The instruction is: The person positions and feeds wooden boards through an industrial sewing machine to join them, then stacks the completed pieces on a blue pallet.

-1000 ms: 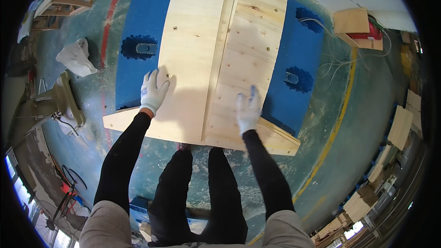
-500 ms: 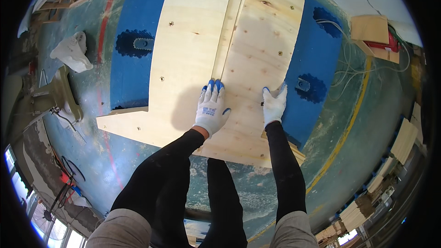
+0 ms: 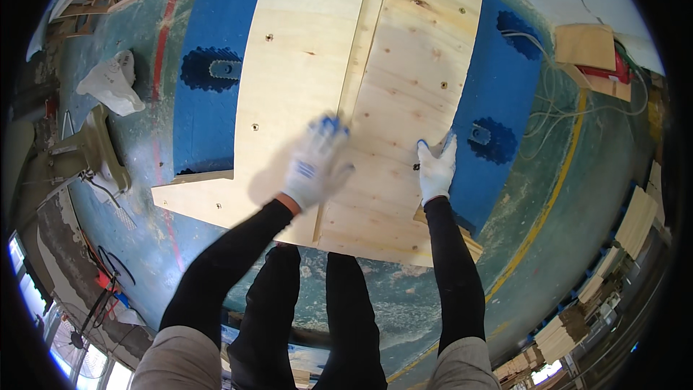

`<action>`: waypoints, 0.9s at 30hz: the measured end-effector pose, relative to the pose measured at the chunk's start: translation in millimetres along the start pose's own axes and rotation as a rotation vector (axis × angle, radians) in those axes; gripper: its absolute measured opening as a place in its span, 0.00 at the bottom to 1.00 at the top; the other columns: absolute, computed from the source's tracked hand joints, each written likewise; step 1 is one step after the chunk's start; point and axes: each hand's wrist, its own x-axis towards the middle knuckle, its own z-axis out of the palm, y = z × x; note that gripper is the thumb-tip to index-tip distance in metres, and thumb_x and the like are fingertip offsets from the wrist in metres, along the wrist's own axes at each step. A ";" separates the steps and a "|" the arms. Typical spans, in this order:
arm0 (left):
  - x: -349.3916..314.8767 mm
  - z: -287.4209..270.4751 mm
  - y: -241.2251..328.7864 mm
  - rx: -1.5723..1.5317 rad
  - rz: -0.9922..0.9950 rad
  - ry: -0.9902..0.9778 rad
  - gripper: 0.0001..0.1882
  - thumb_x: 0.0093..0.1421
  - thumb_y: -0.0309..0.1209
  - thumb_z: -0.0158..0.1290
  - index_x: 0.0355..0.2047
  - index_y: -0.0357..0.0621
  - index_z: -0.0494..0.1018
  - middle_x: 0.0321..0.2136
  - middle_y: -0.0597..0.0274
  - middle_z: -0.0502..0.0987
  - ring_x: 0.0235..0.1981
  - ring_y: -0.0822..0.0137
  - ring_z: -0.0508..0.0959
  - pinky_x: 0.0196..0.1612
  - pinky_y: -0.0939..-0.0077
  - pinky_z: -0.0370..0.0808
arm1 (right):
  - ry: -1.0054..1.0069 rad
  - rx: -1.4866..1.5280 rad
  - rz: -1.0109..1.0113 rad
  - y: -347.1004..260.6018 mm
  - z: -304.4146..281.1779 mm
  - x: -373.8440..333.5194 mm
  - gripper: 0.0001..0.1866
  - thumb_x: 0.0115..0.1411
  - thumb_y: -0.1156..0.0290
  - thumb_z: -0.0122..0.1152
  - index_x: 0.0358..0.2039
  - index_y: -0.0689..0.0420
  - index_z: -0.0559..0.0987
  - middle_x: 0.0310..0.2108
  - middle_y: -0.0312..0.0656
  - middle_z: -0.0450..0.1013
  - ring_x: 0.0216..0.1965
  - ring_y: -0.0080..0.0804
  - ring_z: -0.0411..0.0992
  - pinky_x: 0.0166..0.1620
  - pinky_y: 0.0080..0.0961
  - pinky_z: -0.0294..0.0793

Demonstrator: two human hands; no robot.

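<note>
Two pale plywood panels lie side by side on a blue frame (image 3: 206,119) with toothed dark openings. A narrow lengthwise strip with visible edges runs between the left panel (image 3: 296,79) and the right panel (image 3: 404,108). My left hand (image 3: 314,166), in a white glove with blue fingertips, is smeared by motion over the left panel near that seam; its fingers look stretched out and hold nothing. On the right panel's outer edge is my gloved right hand (image 3: 437,170), thumb on the top face and fingers along the edge, partly hidden. Small metal inserts dot both panels.
A white bag (image 3: 115,83) lies on the green floor at the left, near an olive-coloured metal stand (image 3: 105,148). An open cardboard box (image 3: 585,47) with something red and loose cables is at the far right. Stacked boards (image 3: 635,224) line the right side.
My left hand has shifted left, uncovering the seam's near end. My right hand stays at the panel's edge, with only a slight shift in the picture.
</note>
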 end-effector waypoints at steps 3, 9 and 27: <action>40.6 -37.0 -84.2 -0.001 -0.199 0.441 0.36 0.57 0.44 0.64 0.60 0.37 0.67 0.61 0.38 0.67 0.66 0.41 0.63 0.68 0.51 0.60 | -0.005 0.068 -0.014 -8.1 -1.4 10.8 0.47 0.58 0.63 0.71 0.68 0.72 0.55 0.70 0.57 0.55 0.71 0.42 0.53 0.71 0.32 0.51; 86.6 -82.0 -229.3 -0.410 -0.725 0.385 0.48 0.57 0.53 0.64 0.65 0.28 0.59 0.58 0.41 0.71 0.56 0.55 0.75 0.57 0.68 0.72 | -0.034 0.404 -0.057 7.2 0.9 66.2 0.44 0.63 0.61 0.66 0.68 0.73 0.54 0.70 0.55 0.55 0.72 0.40 0.52 0.70 0.29 0.50; 112.3 -51.2 -189.8 -0.978 -0.512 0.278 0.30 0.69 0.37 0.53 0.66 0.35 0.59 0.54 0.60 0.73 0.51 0.73 0.73 0.53 0.80 0.72 | -0.268 0.590 -0.023 -11.9 -0.2 159.8 0.35 0.70 0.56 0.56 0.68 0.68 0.60 0.64 0.43 0.63 0.66 0.27 0.58 0.68 0.25 0.54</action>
